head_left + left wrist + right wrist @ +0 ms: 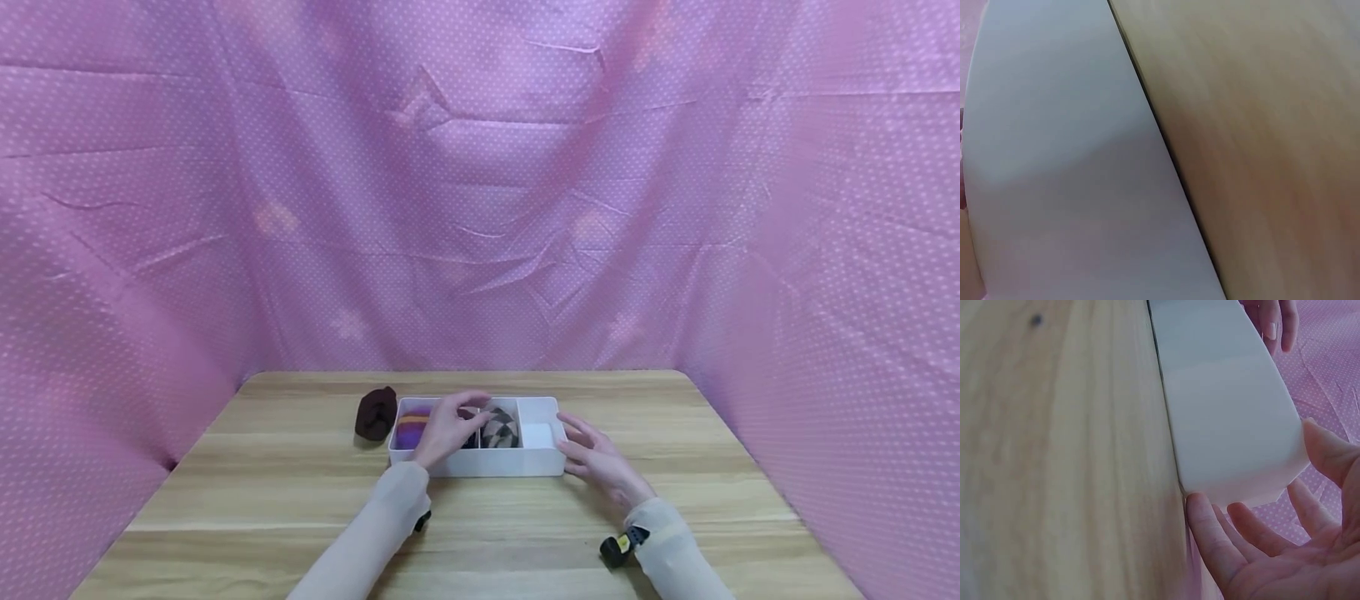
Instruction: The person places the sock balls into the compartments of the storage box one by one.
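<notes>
A white divided box stands on the table. My left hand is over its middle, thumb and fingers apart, hiding part of the contents. Rolled in the left part is a purple cloth bundle with an orange stripe. Beside it, partly under the hand, shows a dark bundle. A brown-and-beige checked cloth bundle fills the compartment near my left thumb. My right hand rests its spread fingertips against the box's right end. In the right wrist view, the thumb lies at the upper edge.
Left of the box lies a dark brown cloth bundle on the wooden table. Pink dotted curtains hang behind the table and along both sides.
</notes>
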The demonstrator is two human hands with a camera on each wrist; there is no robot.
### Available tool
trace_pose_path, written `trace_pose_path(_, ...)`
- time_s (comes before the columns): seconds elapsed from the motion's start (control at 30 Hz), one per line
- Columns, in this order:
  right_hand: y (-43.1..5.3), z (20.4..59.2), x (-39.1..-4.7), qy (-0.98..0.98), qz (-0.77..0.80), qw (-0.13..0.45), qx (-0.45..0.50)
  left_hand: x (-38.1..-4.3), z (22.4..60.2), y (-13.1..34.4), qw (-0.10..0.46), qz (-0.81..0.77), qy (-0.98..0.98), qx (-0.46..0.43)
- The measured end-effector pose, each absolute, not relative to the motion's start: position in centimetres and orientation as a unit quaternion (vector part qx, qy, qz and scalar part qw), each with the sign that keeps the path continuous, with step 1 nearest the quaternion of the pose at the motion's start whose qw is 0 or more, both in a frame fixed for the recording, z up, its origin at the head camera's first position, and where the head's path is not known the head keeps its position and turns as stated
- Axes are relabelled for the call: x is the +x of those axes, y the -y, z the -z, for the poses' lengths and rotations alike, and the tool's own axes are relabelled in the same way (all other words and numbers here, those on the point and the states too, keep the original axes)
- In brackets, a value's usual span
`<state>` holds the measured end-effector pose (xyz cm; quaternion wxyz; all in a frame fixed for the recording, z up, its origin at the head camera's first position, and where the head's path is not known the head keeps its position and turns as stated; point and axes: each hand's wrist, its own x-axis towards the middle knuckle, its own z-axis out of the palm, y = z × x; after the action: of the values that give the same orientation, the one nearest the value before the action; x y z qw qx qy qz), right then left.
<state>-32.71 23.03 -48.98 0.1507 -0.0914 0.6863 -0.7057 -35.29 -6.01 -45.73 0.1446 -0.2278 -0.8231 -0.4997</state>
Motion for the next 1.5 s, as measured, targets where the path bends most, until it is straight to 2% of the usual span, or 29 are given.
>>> trace_pose_path(0.7, -23.0, 49.6, -32.4, -0.682, 0.712, 0.142, -0.084, -34.1, 45.8, 11.2, 0.163, 0.481, 0.842, -0.179)
trace_pose_path(1.1, -22.9, 49.1, -32.3, -0.685, 0.710, 0.142, -0.075, -33.7, 46.0, 14.5, 0.208, 0.477, 0.840, -0.158)
trace_pose_path(1.5, -23.1, 49.2, -32.3, -0.685, 0.709, 0.140, -0.086, -34.2, 46.1, 17.9, 0.176, 0.517, 0.831, -0.109)
